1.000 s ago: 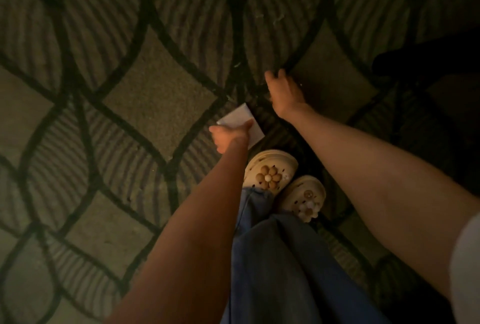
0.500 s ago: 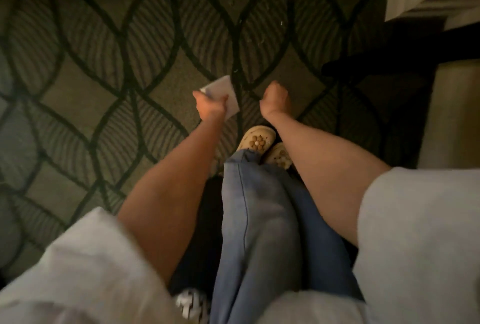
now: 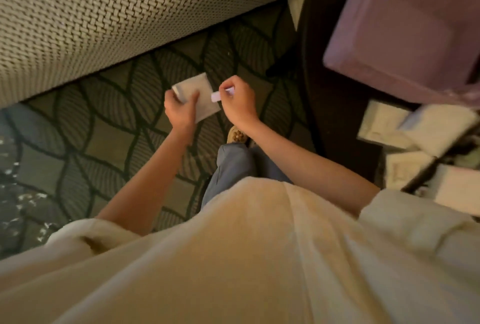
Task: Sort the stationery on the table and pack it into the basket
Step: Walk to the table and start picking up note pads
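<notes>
I stand over a leaf-patterned rug. My left hand [image 3: 180, 109] grips a small white square pad of paper [image 3: 200, 95] by its near corner, thumb on top. My right hand [image 3: 237, 101] is curled round a small pale pink object [image 3: 217, 96], whose end sticks out toward the pad. Both hands are held close together above the rug. A mauve fabric basket [image 3: 405, 24] stands on the dark table [image 3: 335, 105] at the upper right. Pale stationery packs [image 3: 384, 126] lie on that table near its right edge.
A woven beige sofa or ottoman [image 3: 104, 11] fills the upper left. The patterned rug [image 3: 104, 115] runs between it and the table. My blue trousers [image 3: 231, 165] and one shoe [image 3: 236, 135] show below the hands.
I have straightened up from the floor, and the view swung up to show the sofa, table and basket. My right hand came off the rug and now holds the pink object.
</notes>
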`<state>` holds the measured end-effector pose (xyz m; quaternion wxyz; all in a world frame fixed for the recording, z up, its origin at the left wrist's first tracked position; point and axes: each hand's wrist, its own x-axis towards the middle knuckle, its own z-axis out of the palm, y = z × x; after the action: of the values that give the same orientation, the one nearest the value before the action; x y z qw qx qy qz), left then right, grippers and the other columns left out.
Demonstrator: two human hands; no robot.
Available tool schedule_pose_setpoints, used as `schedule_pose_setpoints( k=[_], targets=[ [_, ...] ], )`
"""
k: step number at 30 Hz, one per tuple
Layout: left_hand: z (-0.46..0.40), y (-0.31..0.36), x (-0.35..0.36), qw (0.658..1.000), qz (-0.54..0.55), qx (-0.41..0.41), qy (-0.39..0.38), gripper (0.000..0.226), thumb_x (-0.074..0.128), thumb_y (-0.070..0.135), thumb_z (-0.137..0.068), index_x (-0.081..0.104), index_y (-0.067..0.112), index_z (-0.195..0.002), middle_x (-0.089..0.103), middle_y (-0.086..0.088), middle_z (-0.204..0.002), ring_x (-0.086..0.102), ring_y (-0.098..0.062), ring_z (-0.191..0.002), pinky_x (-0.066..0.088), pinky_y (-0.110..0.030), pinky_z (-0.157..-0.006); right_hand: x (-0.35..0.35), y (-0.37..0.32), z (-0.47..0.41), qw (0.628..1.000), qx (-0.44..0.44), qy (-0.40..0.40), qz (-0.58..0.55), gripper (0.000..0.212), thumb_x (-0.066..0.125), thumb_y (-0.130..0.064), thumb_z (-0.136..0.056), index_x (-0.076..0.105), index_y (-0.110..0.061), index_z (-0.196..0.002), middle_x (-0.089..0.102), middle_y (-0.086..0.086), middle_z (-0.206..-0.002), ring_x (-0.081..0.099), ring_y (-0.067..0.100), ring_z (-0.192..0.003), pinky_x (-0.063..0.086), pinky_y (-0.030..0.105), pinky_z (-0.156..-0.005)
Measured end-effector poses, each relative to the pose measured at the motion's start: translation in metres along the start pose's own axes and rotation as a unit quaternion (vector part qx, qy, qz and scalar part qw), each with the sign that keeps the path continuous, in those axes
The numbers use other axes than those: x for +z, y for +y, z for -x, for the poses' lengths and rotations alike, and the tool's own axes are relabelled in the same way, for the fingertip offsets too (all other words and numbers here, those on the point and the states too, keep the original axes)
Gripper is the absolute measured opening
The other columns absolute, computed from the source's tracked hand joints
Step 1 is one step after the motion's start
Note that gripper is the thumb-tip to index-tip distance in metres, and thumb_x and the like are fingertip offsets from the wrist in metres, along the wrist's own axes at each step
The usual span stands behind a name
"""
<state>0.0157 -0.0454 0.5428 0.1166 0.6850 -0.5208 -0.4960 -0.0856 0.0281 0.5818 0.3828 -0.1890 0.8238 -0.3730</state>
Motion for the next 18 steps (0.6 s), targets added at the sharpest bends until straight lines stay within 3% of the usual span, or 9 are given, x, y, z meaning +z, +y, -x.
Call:
schedule_pose_setpoints(
  k=[3, 6, 8, 11, 13, 16, 18],
  targets=[
    [0.038, 0.041, -0.011, 0.998, 0.026, 0.055, -0.033, 0.040, 0.065, 0.023, -0.091, 0.050, 0.000, -0.119, 0.056, -0.004, -0.106, 0.058, -0.011, -0.093, 0.054, -0.017, -0.071, -0.050, -0.030, 0.040, 0.996, -0.059, 0.041, -0.056, 0.005, 0.059, -0.005, -0.089, 0.062, -0.003, -0.094, 0.061, -0.002, -0.089, 0.059, 0.009, -0.083, 0.047, 0.010, -0.071],
    [0.067, 0.073, -0.014, 0.989, -0.008, 0.126, -0.078, 0.035, 0.067, 0.025, -0.089, 0.054, 0.002, -0.112, 0.058, -0.003, -0.100, 0.059, -0.010, -0.088, 0.051, -0.013, -0.069, -0.100, -0.046, 0.072, 0.986, -0.060, 0.114, -0.103, 0.002, 0.060, -0.009, -0.087, 0.063, -0.009, -0.088, 0.060, -0.008, -0.082, 0.063, 0.017, -0.079, 0.056, 0.036, -0.072],
    [0.089, 0.093, -0.010, 0.978, -0.033, 0.176, -0.109, 0.028, 0.069, 0.026, -0.087, 0.055, 0.009, -0.105, 0.059, 0.000, -0.096, 0.059, -0.010, -0.087, 0.050, -0.013, -0.070, -0.137, -0.046, 0.091, 0.976, -0.046, 0.173, -0.124, 0.003, 0.061, -0.014, -0.087, 0.063, -0.012, -0.086, 0.061, -0.008, -0.081, 0.064, 0.021, -0.078, 0.055, 0.041, -0.071],
    [0.126, 0.115, 0.005, 0.956, -0.045, 0.243, -0.162, 0.031, 0.070, 0.030, -0.086, 0.057, 0.007, -0.103, 0.062, 0.000, -0.095, 0.062, -0.010, -0.086, 0.055, -0.025, -0.075, -0.188, -0.032, 0.123, 0.948, 0.009, 0.266, -0.173, 0.008, 0.061, -0.012, -0.086, 0.062, -0.019, -0.082, 0.063, -0.004, -0.080, 0.064, 0.022, -0.075, 0.053, 0.031, -0.065],
    [0.148, 0.125, 0.016, 0.941, -0.050, 0.273, -0.193, 0.035, 0.070, 0.032, -0.086, 0.058, 0.005, -0.104, 0.063, -0.001, -0.096, 0.063, -0.009, -0.085, 0.055, -0.025, -0.075, -0.211, -0.020, 0.140, 0.931, 0.047, 0.303, -0.201, 0.014, 0.060, -0.008, -0.087, 0.060, -0.020, -0.080, 0.063, 0.005, -0.081, 0.062, 0.020, -0.072, 0.048, 0.019, -0.056],
    [0.190, 0.135, 0.041, 0.909, -0.074, 0.323, -0.253, 0.033, 0.071, 0.027, -0.085, 0.060, 0.003, -0.104, 0.065, -0.001, -0.095, 0.062, -0.004, -0.082, 0.053, -0.017, -0.072, -0.244, 0.012, 0.168, 0.904, 0.083, 0.345, -0.237, 0.016, 0.060, -0.009, -0.087, 0.060, -0.020, -0.076, 0.066, 0.012, -0.082, 0.062, 0.021, -0.071, 0.046, 0.022, -0.056],
    [0.217, 0.137, 0.060, 0.884, -0.088, 0.357, -0.290, 0.035, 0.072, 0.026, -0.084, 0.061, 0.000, -0.105, 0.067, -0.005, -0.098, 0.064, -0.008, -0.084, 0.053, -0.018, -0.073, -0.263, 0.032, 0.185, 0.889, 0.098, 0.366, -0.258, 0.015, 0.061, -0.008, -0.087, 0.060, -0.017, -0.076, 0.066, 0.008, -0.075, 0.061, 0.016, -0.063, 0.046, 0.024, -0.057]
  ],
)
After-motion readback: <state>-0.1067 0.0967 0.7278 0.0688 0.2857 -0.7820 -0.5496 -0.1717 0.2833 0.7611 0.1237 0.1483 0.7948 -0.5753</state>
